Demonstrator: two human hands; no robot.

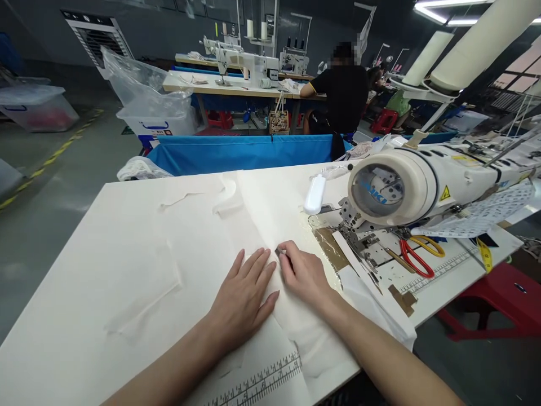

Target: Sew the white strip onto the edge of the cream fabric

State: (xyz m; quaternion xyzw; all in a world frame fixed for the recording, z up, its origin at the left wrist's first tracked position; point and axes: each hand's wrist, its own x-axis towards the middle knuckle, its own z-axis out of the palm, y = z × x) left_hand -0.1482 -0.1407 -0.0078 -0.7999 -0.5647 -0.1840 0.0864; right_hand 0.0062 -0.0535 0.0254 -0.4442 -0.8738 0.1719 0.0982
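My left hand [245, 293] lies flat, fingers extended, on thin white fabric [228, 225] spread over the white sewing table. Just right of its fingertips, my right hand [304, 273] is closed in a pinch around a small dark metal piece [278, 252]. Only the tip of that piece shows, so its kind cannot be made out. It is close to a straight edge running through the white layers. More white cloth [321, 344] lies under my right wrist and reaches toward the machine. A printed ruler scale [262, 383] shows near the front edge.
An industrial sewing machine [393, 186] stands at the right, with red-handled scissors [416, 259], yellow-handled scissors [429, 245] and a white plastic device [315, 194] around it. A blue cloth trough [245, 153] runs behind the table. Beyond it sits a person [344, 96]. A red stool [499, 299] stands at right.
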